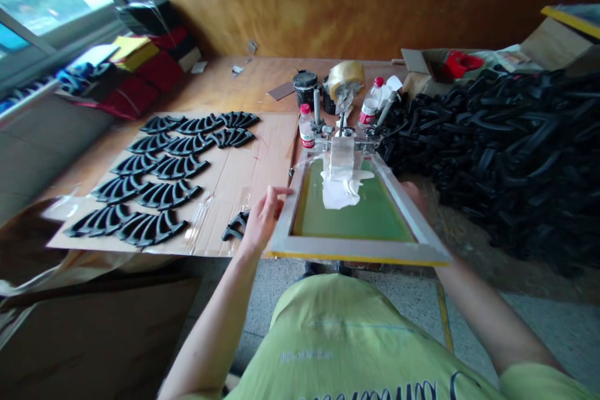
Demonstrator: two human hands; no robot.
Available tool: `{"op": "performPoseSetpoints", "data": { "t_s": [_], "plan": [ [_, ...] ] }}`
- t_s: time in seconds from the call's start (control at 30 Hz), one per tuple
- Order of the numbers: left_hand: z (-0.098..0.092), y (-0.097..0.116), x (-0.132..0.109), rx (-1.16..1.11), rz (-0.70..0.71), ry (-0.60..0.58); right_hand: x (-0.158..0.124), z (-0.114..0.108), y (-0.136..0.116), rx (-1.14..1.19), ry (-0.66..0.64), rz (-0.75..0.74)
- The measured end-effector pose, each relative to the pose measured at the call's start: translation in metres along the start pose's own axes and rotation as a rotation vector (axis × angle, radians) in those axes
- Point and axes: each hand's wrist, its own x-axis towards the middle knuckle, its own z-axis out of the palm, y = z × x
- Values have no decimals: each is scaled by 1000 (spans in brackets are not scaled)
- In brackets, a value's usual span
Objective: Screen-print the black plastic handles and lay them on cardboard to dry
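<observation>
A screen-printing frame (356, 250) with a green mesh stands tilted at the table's front, hinged to metal clamps (349, 144) at its far side. White ink (340, 192) lies on the mesh below a pale squeegee (342, 157). My left hand (264, 220) is beside the frame's left edge, index finger stretched towards it; its lower fingers are partly hidden. Just left of that hand, black curved plastic parts (235, 226) rest on the cardboard. My right hand (415, 195) is behind the frame's right edge, blurred and mostly covered, so its grip does not show.
Rows of black curved parts (173, 167) lie on a cardboard sheet (234, 187) at the left. A large heap of black parts (506, 150) fills the right. Bottles (306, 128), a black tub (305, 89) and a tape roll (345, 78) stand behind the frame.
</observation>
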Motion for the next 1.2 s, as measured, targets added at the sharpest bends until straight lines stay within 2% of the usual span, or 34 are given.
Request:
{"op": "performPoseSetpoints", "data": {
  "t_s": [0.07,0.17,0.23,0.33,0.43,0.57,0.67,0.73,0.8,0.9,1.03,1.1,1.2],
  "plan": [
    [-1,-37,-13,26,-130,-43,18,-12,-5,-14,113,-6],
    [3,-85,-20,41,-218,-73,42,-4,-43,-66,169,-205],
    [6,-106,-18,64,-227,-80,52,13,-74,-170,88,-332],
    [6,-121,-13,95,-235,-99,51,39,-101,-319,-116,-377],
    [4,-124,-12,87,-263,-124,29,48,-100,-388,-268,-406],
    [3,-123,-13,65,-270,-116,-7,34,-85,-406,-360,-678],
    [5,-122,-14,52,-275,-95,-11,22,-81,-325,-444,-820],
    [6,-121,-14,46,-272,-83,-6,20,-82,-287,-450,-798],
    [8,-118,-15,38,-260,-69,-5,25,-84,-297,-389,-734],
    [10,-114,-17,9,-258,-48,-20,34,-81,-344,-308,-704],
    [11,-108,-18,-34,-275,-45,-34,32,-77,-299,-344,-734],
    [10,-102,-18,-30,-277,-59,-22,28,-83,-269,-308,-665],
    [4,-87,-18,-7,-271,-91,14,21,-100,-251,-184,-502]
  ]
}}
